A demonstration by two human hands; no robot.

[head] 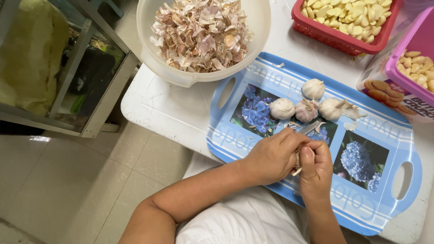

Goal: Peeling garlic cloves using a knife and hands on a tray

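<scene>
The left hand (271, 156) grips a small metal-bladed knife (308, 128) and the right hand (316, 167) pinches a pale garlic clove (297, 163) between thumb and fingers, both held close over the blue rectangular plastic tray with flower pictures (361, 208), probably so the skins drop onto it. Four whole white garlic bulbs (307, 110) lie just beyond the hands on the tray; further off stand a white round bowl of papery peelings (257, 27), a red plastic basket of peeled cloves (334, 38) and a pink tub (418, 40), none blocking the hands.

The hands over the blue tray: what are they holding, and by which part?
The left hand grips a small knife by its hidden handle; the right hand pinches a garlic clove by its sides.
</scene>
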